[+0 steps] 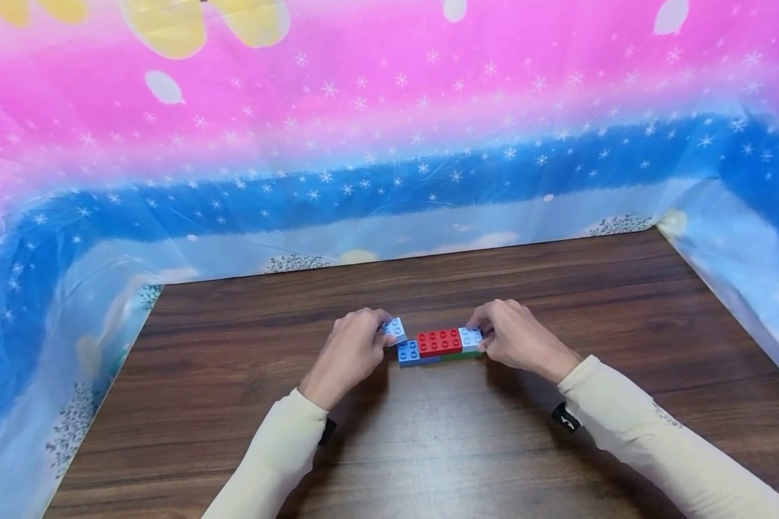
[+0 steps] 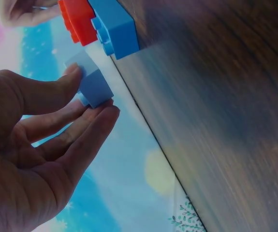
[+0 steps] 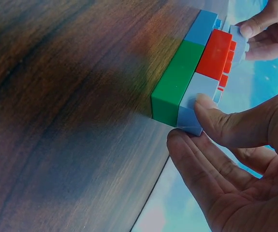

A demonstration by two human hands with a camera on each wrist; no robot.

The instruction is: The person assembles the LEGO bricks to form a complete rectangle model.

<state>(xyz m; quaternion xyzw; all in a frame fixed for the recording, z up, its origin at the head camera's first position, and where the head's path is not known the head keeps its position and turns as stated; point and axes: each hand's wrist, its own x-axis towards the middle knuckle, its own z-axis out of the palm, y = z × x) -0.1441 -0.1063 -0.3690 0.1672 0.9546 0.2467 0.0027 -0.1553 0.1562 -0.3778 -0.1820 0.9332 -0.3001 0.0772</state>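
Note:
My left hand pinches a small light blue brick between thumb and fingers, just above the left end of a low brick row. In the left wrist view a gap separates it from the blue brick, whose studs are bare at that end. A red brick sits on top, bridging the blue brick and a green brick. Another light blue brick stands on the green one, against the red brick. The thumb and fingers of my right hand grip this brick at the row's right end.
The bricks stand on a dark wood-grain table. A pink and blue cloth with snowflakes hangs along the table's back and sides. Dark bands show at both wrists, under pale sleeves.

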